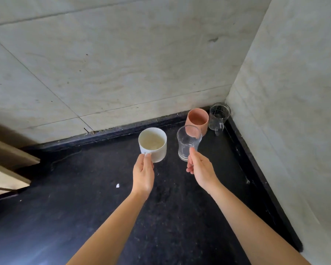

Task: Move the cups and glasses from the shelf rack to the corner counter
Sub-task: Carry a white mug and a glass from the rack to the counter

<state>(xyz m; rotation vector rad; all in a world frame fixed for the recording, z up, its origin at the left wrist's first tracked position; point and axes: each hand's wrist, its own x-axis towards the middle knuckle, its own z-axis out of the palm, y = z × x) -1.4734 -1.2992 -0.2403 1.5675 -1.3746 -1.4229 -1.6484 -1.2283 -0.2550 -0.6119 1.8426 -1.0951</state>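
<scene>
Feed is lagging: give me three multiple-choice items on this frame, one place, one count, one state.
1. Where is the pink cup? A. on a shelf B. beside the glass mug in the counter corner C. front edge
2. How many cups and glasses show? A. two B. three C. four
3. The left hand: A. grips the white mug's handle B. hangs empty C. lies flat
1 B, walls meet behind it; 2 C, two stand, two are held, the clear glass in the right hand; 3 A, fingers pinch the handle.

pale marbled wall tiles (122, 64) meet in a corner. a wooden edge (6, 159) shows at left; a white scrap (117, 185) lies apart.
</scene>
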